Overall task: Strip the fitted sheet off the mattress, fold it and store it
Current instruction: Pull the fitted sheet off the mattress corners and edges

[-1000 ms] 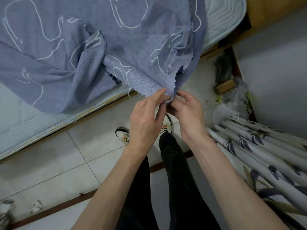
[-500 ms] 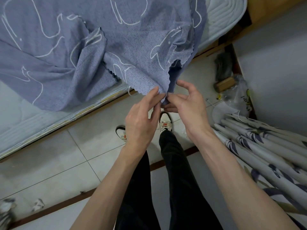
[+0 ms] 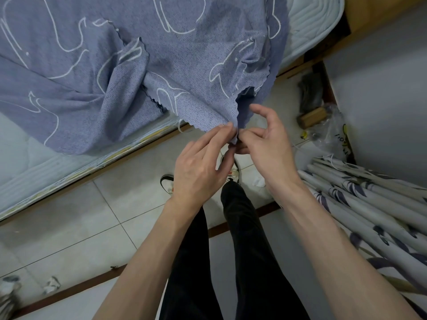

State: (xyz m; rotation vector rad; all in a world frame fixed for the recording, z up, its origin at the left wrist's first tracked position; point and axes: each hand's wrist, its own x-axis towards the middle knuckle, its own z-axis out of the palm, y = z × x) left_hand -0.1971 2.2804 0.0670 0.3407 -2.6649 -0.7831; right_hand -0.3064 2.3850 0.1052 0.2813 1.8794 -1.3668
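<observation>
The blue fitted sheet (image 3: 143, 65), printed with white whale outlines, lies bunched on the white quilted mattress (image 3: 27, 158) and hangs over its near edge. One scalloped corner of it dangles above the tiled floor. My left hand (image 3: 198, 174) pinches that corner from the left with thumb and forefinger. My right hand (image 3: 265, 144) pinches the same corner from the right, with its forefinger raised and curled. The two hands meet at the sheet's lowest tip.
A patterned grey-and-white curtain (image 3: 374, 204) hangs in folds at the right. A wooden block (image 3: 312, 115) and a clear plastic bag (image 3: 330, 130) lie by the grey wall. My black trouser legs and white shoes (image 3: 167, 183) stand on the tiled floor (image 3: 80, 222).
Both hands have shifted their grip on the sheet corner. The right hand's fingers have spread and its forefinger has lifted; the corner has been drawn slightly lower and rightward.
</observation>
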